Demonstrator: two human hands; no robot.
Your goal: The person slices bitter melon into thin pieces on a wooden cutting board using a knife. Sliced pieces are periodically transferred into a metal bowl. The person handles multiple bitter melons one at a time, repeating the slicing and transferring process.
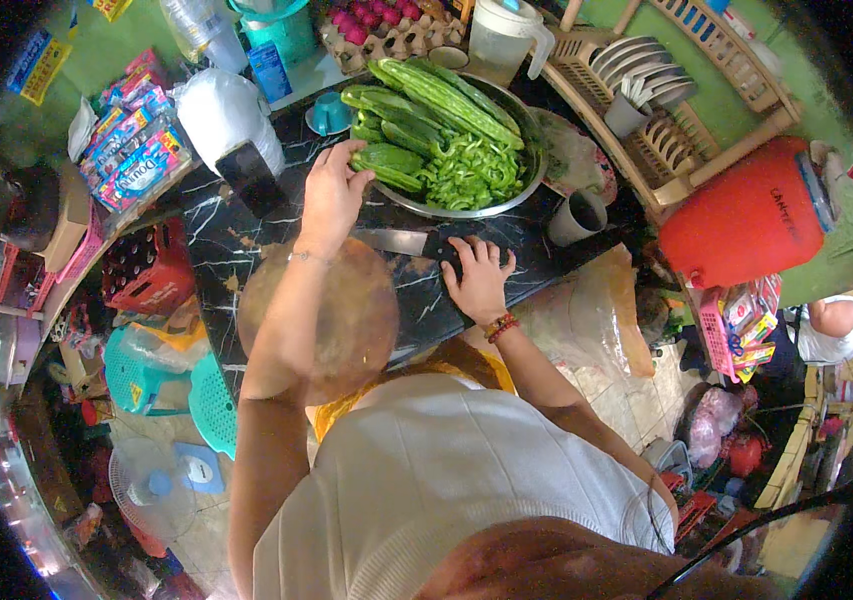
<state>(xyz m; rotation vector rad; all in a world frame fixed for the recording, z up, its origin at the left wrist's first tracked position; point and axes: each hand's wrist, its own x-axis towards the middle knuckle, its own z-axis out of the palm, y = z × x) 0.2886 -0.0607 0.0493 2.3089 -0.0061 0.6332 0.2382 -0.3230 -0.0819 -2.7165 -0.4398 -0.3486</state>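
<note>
A steel basin [464, 214] holds several long green bitter melons [449, 94] and a heap of sliced bitter melon [475, 172]. My left hand [336, 191] is at the basin's left rim, thumb and fingers around the end of a shorter bitter melon piece [389, 165]. On the black marbled counter below lies a kitchen knife [404, 241], blade to the left and dark handle to the right. My right hand [480, 274] rests palm down with fingers apart, its fingertips by the handle. Under my left forearm sits a round wooden chopping board [359, 300], partly hidden.
A grey cup [578, 217] stands right of the basin, near a dish rack [666, 180] and a red water jug [741, 214]. To the left are a smartphone [250, 178] and a teal cup [330, 114]. A person [835, 330] is at far right.
</note>
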